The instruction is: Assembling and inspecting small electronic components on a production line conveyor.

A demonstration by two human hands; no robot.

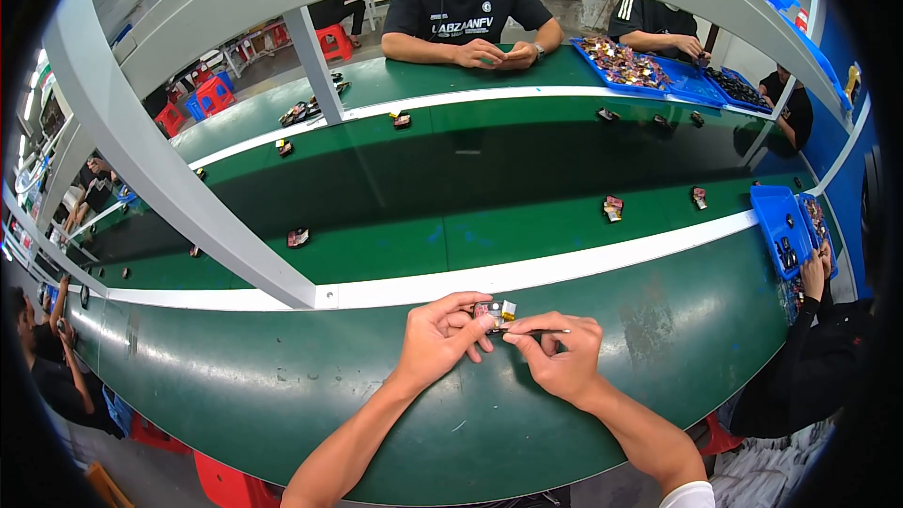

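My left hand [442, 334] pinches a small boxy part [496, 311] with pink, yellow and white faces, held just above the green bench near the white strip. My right hand [562, 353] grips a thin dark tool [544, 331], likely tweezers; one end meets the part and the other points right. Both hands almost touch at the part, forearms coming in from the lower edge.
A green conveyor belt [489, 169] beyond the white strip [527, 275] carries several similar small parts [613, 208]. Blue trays [779, 221] of parts stand at right and far right. A grey frame post [179, 179] slants at left. Other people sit across and beside me.
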